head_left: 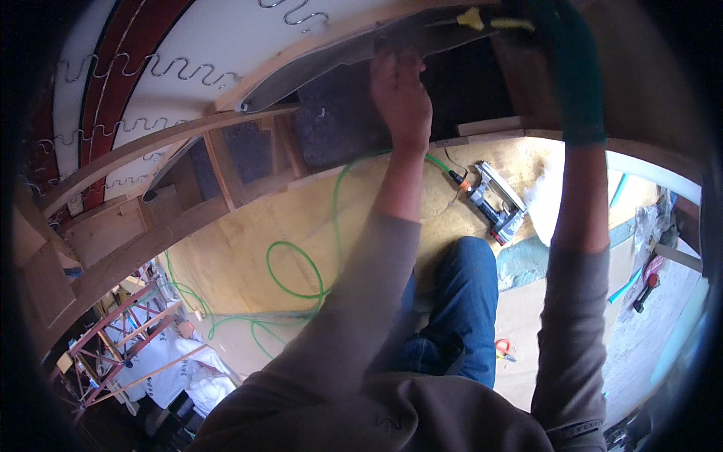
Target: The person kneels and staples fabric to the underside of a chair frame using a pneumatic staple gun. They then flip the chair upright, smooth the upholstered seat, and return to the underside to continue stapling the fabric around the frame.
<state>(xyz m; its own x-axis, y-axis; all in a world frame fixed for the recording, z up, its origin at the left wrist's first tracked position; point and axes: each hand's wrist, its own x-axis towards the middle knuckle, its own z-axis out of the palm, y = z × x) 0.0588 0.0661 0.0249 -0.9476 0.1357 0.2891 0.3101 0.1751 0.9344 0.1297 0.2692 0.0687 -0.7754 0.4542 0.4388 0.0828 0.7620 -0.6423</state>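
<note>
My bare left hand (404, 105) is raised to a wooden sofa-like frame. Its fingers are closed on the edge of a dark fabric (331, 64) stretched along a curved rail. At the top right my right hand (576, 83), in a green and dark glove, reaches to the same rail. It seems closed around a hand tool with yellow parts (514, 24); the fingertips are lost in shadow and the tool's kind is unclear. Beyond my knee a pneumatic staple gun (493, 203) lies on the tan surface, joined to a green air hose (335, 203).
Zigzag metal springs (192, 71) cross the frame at upper left, above wooden slats (222, 169). Orange-handled pliers or cutters (504, 349) lie by my leg. White stuffing (546, 192) sits beside the staple gun. A red-and-black tool (646, 292) lies far right; a cluttered rack (113, 350) stands lower left.
</note>
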